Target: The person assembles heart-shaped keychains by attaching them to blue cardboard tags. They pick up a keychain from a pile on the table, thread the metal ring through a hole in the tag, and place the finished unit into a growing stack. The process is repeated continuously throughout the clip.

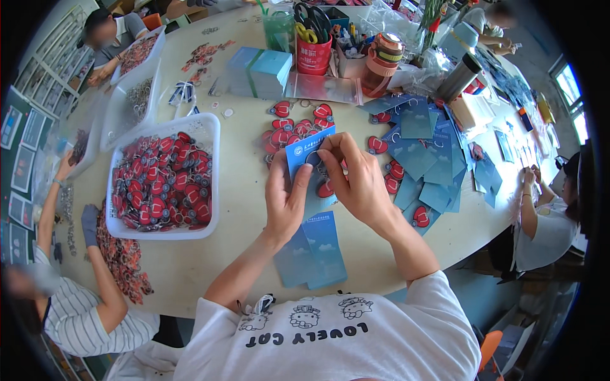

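Note:
My left hand (284, 197) holds a blue card (310, 141) upright above the table, thumb on its face. My right hand (357, 178) pinches a metal key ring (312, 158) against the card. A red keychain (325, 188) shows just under my right fingers; whether it hangs from that ring I cannot tell. Beyond the card lies a loose heap of red keychains (283, 136). Closer to me, a few blue cards (325, 251) lie overlapping on the table. To the right spreads a pile of blue cards (416, 127), several with red keychains on or beside them.
At left stands a white bin (215, 165) full of red keychains. Behind are a banded card stack (257, 73), a red cup of scissors (314, 56), a bottle (381, 63) and a tumbler (460, 77). Co-workers sit around the table, one with a gloved hand (89, 223).

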Tool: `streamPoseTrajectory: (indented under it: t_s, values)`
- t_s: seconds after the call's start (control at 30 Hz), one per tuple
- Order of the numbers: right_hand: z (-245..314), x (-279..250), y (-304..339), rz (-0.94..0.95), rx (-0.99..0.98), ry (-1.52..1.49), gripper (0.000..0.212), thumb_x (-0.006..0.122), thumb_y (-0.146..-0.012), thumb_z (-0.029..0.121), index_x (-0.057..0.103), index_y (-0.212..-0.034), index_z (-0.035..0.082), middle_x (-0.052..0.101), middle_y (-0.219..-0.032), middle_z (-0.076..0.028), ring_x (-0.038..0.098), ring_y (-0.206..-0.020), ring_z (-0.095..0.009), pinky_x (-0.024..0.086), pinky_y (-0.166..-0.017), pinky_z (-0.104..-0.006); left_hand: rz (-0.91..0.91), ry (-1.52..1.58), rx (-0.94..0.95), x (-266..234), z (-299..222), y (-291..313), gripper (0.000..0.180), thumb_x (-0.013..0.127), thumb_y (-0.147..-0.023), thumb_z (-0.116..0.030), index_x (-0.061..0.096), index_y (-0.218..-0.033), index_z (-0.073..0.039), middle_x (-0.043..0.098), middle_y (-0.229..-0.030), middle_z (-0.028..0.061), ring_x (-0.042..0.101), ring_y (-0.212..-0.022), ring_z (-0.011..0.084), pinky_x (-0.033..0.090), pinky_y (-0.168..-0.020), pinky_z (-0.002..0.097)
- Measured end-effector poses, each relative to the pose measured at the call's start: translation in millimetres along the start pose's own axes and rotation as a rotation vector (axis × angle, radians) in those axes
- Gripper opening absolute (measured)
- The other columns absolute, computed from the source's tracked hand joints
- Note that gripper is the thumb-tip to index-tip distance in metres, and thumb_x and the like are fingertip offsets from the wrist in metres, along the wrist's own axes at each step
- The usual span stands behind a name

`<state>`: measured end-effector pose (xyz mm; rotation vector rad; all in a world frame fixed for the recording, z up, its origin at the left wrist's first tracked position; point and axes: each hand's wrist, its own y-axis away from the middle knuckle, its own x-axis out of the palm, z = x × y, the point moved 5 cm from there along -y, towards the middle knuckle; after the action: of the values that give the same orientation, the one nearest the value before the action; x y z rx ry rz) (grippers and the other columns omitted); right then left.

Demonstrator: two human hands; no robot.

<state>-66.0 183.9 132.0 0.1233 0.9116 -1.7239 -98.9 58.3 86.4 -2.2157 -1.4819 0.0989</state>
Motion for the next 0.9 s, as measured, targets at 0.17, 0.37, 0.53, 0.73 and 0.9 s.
streamPoseTrajectory:
  t_s: [0.17,0.37,0.53,0.73,0.9]
  values:
    - [5,-2,3,-0.077,-0.046,0.126,0.021,0.067,-0.084,0.008,0.051,-0.095,0.001,0.060,-0.074,-0.011,0.059,-0.061,-0.026,0.046,-0.056,-0.0353,-0.089,0.136,-0.107,-3,1,0,0.020,0.057,-0.096,-0.011,0.057,-0.112,0.001,0.060,-0.103,0.0031,0.054,-0.095,0.0077,0.044,-0.085,0.0238]
    - [11,-3,2,-0.245,-0.083,0.186,0.046,0.071,-0.081,0.006,0.044,-0.116,-0.003,0.054,-0.079,-0.012,0.057,-0.069,-0.026,0.047,-0.067,-0.0345,-0.170,0.223,-0.214,-6,1,7,0.023,0.054,-0.098,-0.018,0.058,-0.112,0.000,0.062,-0.101,0.0034,0.056,-0.095,0.0085,0.045,-0.085,0.0248]
    - [-2,16,10,0.037,0.147,-0.232,0.034,0.062,-0.088,0.002,0.042,-0.115,-0.003,0.056,-0.085,-0.015,0.057,-0.074,-0.025,0.046,-0.067,-0.0309,-0.215,0.142,-0.133,-4,-2,11,0.024,0.047,-0.101,-0.020,0.053,-0.118,-0.003,0.058,-0.105,0.0018,0.051,-0.097,0.0064,0.041,-0.086,0.0244]
    - [-14,20,13,0.030,0.166,-0.322,0.031,0.060,-0.089,0.001,0.044,-0.115,-0.002,0.055,-0.085,-0.010,0.054,-0.075,-0.016,0.044,-0.068,-0.0276,-0.119,0.109,-0.207,-7,14,9,0.029,0.042,-0.102,-0.020,0.043,-0.125,-0.002,0.054,-0.115,0.0068,0.050,-0.104,0.0114,0.039,-0.093,0.0277]
    - [-51,-18,28,-0.036,0.235,-0.226,0.033,0.059,-0.090,0.000,0.046,-0.120,-0.001,0.055,-0.100,-0.007,0.052,-0.091,-0.011,0.043,-0.081,-0.0250,0.165,-0.166,-0.206,-19,10,16,0.038,0.056,-0.095,-0.017,0.042,-0.127,-0.001,0.052,-0.114,0.0107,0.051,-0.107,0.0186,0.040,-0.092,0.0327]
